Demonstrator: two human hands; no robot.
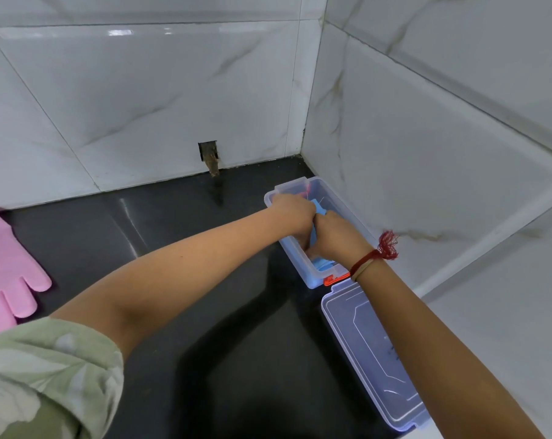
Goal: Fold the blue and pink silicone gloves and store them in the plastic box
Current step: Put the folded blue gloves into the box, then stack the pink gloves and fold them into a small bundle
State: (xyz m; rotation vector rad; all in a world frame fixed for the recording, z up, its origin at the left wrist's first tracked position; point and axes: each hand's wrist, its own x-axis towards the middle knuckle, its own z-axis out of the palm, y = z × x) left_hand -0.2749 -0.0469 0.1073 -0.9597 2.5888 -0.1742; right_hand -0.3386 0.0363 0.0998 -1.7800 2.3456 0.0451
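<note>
Both hands — left hand (292, 213), right hand (331, 232) — grip closed on the folded blue silicone glove (319, 209), pressing it into the clear plastic box (303, 264); next we fold the flat pink silicone glove (5, 264).

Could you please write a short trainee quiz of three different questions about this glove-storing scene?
1. True or false: the pink glove is already in the plastic box.
2. Which colour of glove are the left hand and right hand pressing into the box?
3. Where is the lid: A) on the box, B) lying open beside it?

Key: 1 false; 2 blue; 3 B.
</note>
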